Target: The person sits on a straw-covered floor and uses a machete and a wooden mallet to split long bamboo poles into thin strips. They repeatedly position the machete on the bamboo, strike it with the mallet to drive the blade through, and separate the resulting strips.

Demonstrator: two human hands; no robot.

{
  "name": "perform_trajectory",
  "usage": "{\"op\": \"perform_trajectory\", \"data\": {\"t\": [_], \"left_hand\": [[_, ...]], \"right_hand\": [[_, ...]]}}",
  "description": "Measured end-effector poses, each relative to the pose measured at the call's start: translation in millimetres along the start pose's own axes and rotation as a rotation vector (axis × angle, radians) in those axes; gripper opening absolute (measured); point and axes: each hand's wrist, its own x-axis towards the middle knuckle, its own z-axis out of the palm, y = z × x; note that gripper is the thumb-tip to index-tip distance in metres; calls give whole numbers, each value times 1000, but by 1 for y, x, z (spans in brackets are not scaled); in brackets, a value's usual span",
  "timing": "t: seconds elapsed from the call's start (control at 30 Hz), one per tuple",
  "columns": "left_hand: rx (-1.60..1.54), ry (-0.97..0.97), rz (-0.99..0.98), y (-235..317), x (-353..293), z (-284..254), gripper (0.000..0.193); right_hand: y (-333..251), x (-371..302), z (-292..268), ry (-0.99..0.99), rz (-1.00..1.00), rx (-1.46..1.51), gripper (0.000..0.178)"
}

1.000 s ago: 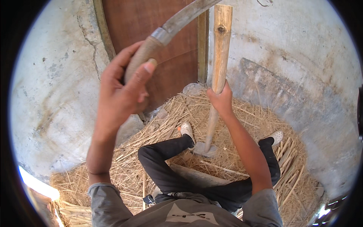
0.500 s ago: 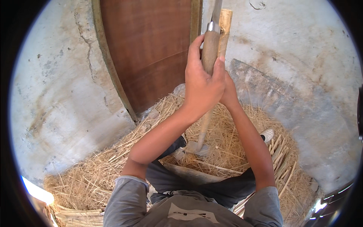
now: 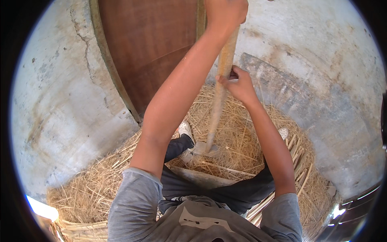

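Observation:
A long, pale wooden pole (image 3: 217,107) stands slightly tilted in front of me, its lower end down among the straw beside a small grey block (image 3: 199,148). My right hand (image 3: 241,85) is closed around the pole at mid-height, thumb across the near side. High at the upper edge of the view is my left hand (image 3: 226,13), its fingers curled closed in front of the pole's upper part. The wooden-handled knife seen in that hand half a second ago is hidden or out of view, as is the pole's top.
Straw and shavings (image 3: 92,183) cover the ground, with split sticks (image 3: 300,165) at the right. A log (image 3: 205,177) lies across in front of my legs. Beyond are a brown door (image 3: 149,48) and a stained, cracked wall (image 3: 322,105). My shoe (image 3: 185,131) is near the pole's base.
My left hand has moved up and away, and the knife has gone from view. My right hand, behind the left before, now shows lower on the pole. My left-side shoe has come into sight.

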Motion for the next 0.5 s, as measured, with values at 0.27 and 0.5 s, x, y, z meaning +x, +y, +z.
{"op": "perform_trajectory", "data": {"t": [0.27, 0.5], "left_hand": [[186, -57, 63, 19, 16, 4, 33], [221, -125, 12, 9, 2, 31, 37]], "right_hand": [[-68, 6, -28, 222, -148, 441, 63], [-145, 54, -125, 180, -243, 99, 60]]}}
